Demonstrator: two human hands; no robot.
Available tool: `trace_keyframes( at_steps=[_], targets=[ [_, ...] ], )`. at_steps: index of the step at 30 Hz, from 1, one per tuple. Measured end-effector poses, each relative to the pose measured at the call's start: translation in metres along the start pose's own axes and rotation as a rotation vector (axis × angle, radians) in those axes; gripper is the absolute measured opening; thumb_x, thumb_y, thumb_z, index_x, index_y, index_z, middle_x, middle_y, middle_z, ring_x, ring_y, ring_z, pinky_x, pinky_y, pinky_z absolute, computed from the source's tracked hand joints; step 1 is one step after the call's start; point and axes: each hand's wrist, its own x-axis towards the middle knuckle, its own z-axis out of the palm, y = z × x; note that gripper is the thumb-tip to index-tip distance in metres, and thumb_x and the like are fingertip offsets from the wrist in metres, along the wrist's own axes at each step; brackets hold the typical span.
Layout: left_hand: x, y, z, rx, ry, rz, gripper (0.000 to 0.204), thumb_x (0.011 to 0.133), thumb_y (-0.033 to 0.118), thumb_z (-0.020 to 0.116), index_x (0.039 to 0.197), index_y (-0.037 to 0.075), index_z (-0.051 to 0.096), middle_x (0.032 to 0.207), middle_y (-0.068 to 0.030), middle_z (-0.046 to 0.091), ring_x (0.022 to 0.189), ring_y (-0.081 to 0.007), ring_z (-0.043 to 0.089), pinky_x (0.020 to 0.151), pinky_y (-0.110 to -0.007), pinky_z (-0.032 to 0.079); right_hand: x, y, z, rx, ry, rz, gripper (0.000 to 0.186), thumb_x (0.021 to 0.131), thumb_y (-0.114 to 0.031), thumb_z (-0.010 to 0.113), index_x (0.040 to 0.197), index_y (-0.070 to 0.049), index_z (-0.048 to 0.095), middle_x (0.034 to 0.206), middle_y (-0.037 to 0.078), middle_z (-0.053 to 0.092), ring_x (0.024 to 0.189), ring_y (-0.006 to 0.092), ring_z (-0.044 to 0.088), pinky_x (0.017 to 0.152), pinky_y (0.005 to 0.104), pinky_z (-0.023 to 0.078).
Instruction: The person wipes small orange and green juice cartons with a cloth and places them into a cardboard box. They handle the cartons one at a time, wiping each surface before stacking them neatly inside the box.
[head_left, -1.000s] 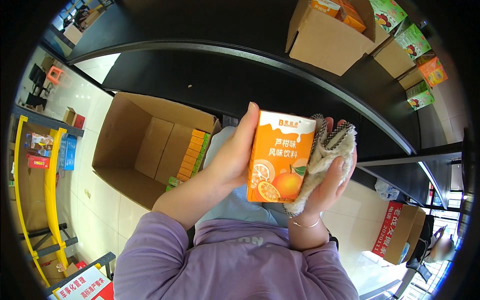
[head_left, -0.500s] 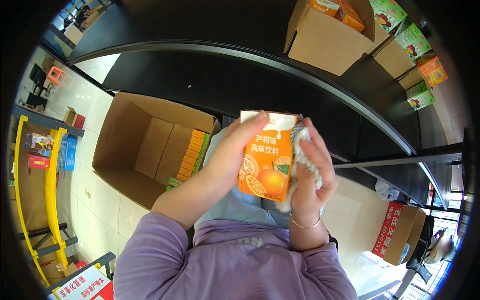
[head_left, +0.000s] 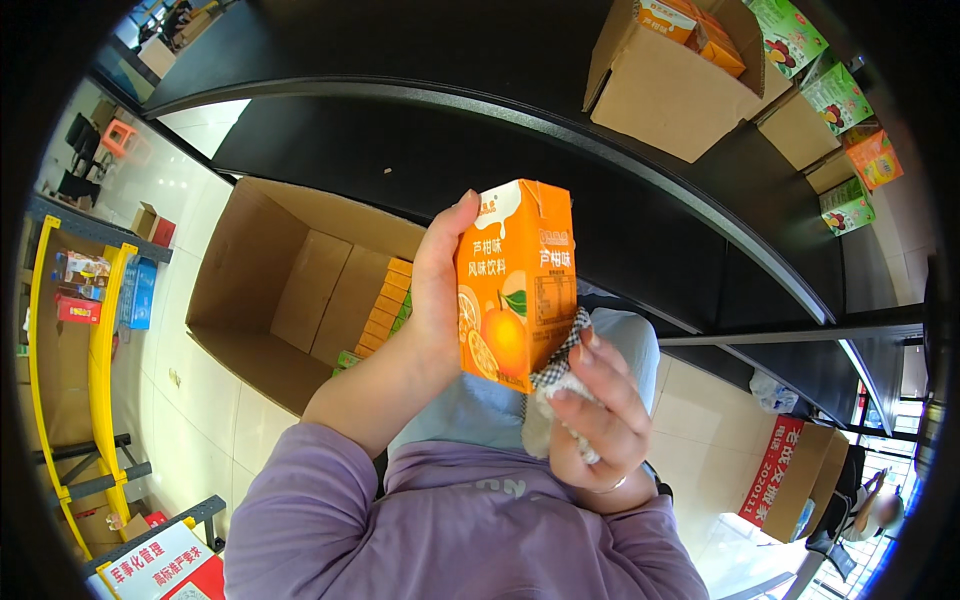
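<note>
So there's an orange drink carton [head_left: 515, 290] held up in front of the lap, over the near side of the black shelf [head_left: 330, 145]. The left hand [head_left: 437, 285] is wrapped round it from the left side, thumb up near the top corner, other fingers out of sight behind. The carton's long axis runs roughly away from the body, top end farthest, and it's turned so 2 faces show, the broad front plus the right side.

The right hand [head_left: 608, 415] is curled round a bunched white fluffy cloth [head_left: 548, 400] with black-and-white checked trim. From there the carton lies up and to the left, and the cloth looks to be touching its lower right corner. Left hand is nearer since it's got the actual grip.

Print-wise: white drip shape at the top with a small logo, 2 lines of white lettering, a whole orange with a green leaf and cut slices. Side panel has more lettering and a small printed table.

Over to the left, an open cardboard box [head_left: 232, 265] has a row of orange-and-green cartons [head_left: 383, 315] inside. Upper right, another cardboard box [head_left: 665, 105] holds more orange cartons [head_left: 675, 25].
</note>
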Motion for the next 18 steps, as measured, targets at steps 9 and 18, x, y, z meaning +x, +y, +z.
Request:
trace_keyframes(
  at_steps=[9, 18],
  targets=[
    [0.004, -0.006, -0.005, 0.001, -0.064, -0.071, 0.049, 0.083, 0.047, 0.044, 0.106, 0.006, 0.055, 0.096, -0.0112, 0.061, 0.083, -0.0235, 0.060, 0.074, -0.036, 0.049, -0.037, 0.022, 0.038, -0.477, -0.039, -0.401, 0.022, 0.065, -0.003, 0.064, 0.085, -0.012, 0.068, 0.111, 0.000, 0.056, 0.126, 0.0253, 0.029, 0.103, 0.0373, 0.023],
    [0.003, -0.003, -0.002, -0.012, -0.092, -0.053, 0.048, 0.084, 0.048, 0.043, 0.107, 0.008, 0.057, 0.094, -0.0119, 0.062, 0.082, -0.0199, 0.061, 0.071, -0.031, 0.050, -0.035, 0.027, 0.034, -0.393, -0.143, -0.311, 0.022, 0.055, -0.006, 0.069, 0.074, -0.016, 0.069, 0.092, -0.007, 0.063, 0.096, 0.0107, 0.049, 0.089, 0.0276, 0.034]
  ],
)
